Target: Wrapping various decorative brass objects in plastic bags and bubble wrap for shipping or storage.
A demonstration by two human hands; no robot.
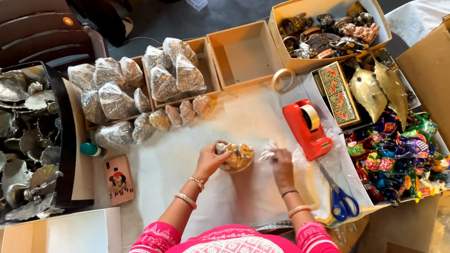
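Packet (236,157), a small clear wrap with something golden inside, sits on the white surface (172,160), held by the left hand (213,155) whose grip closes around its left side. Just right of the packet, the right hand (281,160) pinches crinkled clear film (267,149). Farther right stand a red tape dispenser (307,127) and blue scissors (340,198); filled packets (121,102) lie up-left. Nothing stands between the hands.

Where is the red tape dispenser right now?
In the head view, the red tape dispenser stands on the white sheet, right of centre, just above the right hand.
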